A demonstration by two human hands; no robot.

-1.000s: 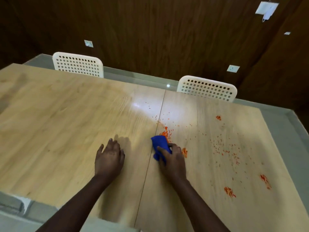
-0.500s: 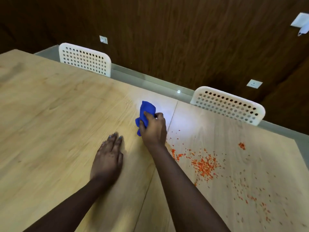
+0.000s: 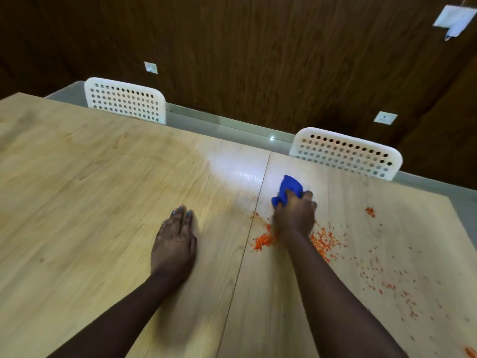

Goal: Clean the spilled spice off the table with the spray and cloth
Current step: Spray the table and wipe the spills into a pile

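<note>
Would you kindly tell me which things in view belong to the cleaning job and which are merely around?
Job: blue cloth gripped by right hand; orange spice; table; left hand resting flat.
Around: two white chairs; wall sockets.

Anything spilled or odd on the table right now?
Yes: orange spice lies scattered over the table's right half, thickest just behind the right hand gripping the blue cloth, with stray clumps further right. The left hand rests flat.
</note>
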